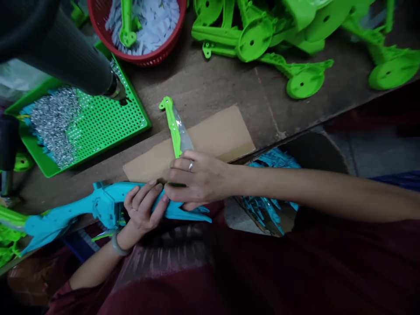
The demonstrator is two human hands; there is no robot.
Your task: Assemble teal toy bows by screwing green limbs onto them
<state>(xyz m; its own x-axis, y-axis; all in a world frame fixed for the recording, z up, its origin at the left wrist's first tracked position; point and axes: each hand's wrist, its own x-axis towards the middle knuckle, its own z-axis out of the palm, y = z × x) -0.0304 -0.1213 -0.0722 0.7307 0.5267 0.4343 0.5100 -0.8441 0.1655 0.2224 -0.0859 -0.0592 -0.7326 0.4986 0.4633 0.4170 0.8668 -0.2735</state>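
A long bright blue moulded plastic toy part [70, 209] lies across the table's front edge, its forked end pointing right. My left hand [144, 206] is closed over its middle, fingers curled over the upper side. Against the same part, near the forked end, my right hand [200, 179] is bent with fingertips pressed together. A thin green sliver [177, 184] shows between its fingers; the rest is hidden. Just beyond the right knuckles lies a green plastic strip [173, 124] with a clear, blade-like piece along it.
Flat cardboard [219, 133] lies under the strip. A green perforated tray [108, 127] holds a heap of screws [54, 124], with a dark power screwdriver [75, 57] above it. Behind stand a red basket [147, 59] and green plastic parts [256, 39]. A box of blue pieces [272, 162] sits below the edge.
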